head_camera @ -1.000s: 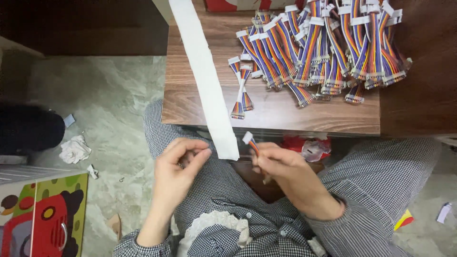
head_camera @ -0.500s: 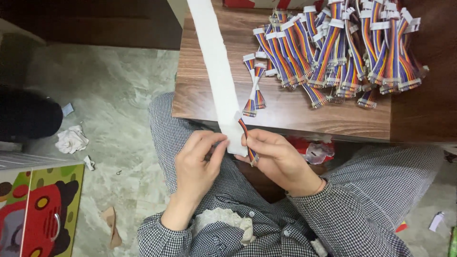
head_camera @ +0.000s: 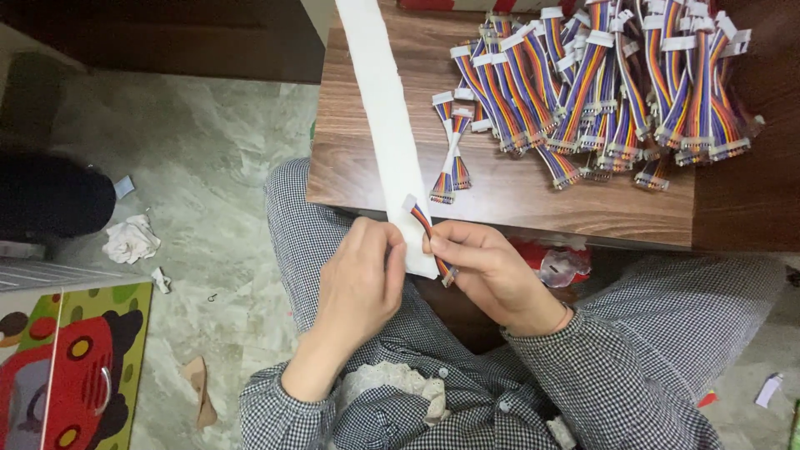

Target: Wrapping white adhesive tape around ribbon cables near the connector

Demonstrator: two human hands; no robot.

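Observation:
My left hand (head_camera: 360,279) pinches the lower end of a long white paper strip (head_camera: 385,125) that runs up across the brown wooden table (head_camera: 358,158). Against that strip end, my right hand (head_camera: 487,271) holds a short rainbow ribbon cable (head_camera: 429,233) with white connectors; the cable lies slantwise over the strip, just below the table's front edge. Both hands hover above my lap in a checked shirt.
A large heap of rainbow cables (head_camera: 608,79) covers the table's right half, and a small tied bundle (head_camera: 450,150) lies beside the strip. On the marble floor at left are crumpled paper (head_camera: 129,240), a colourful box (head_camera: 71,367) and a dark object (head_camera: 50,196).
My hands came together at the strip's end. The right hand brought the cable onto the strip, and the left hand took hold of the strip's edge.

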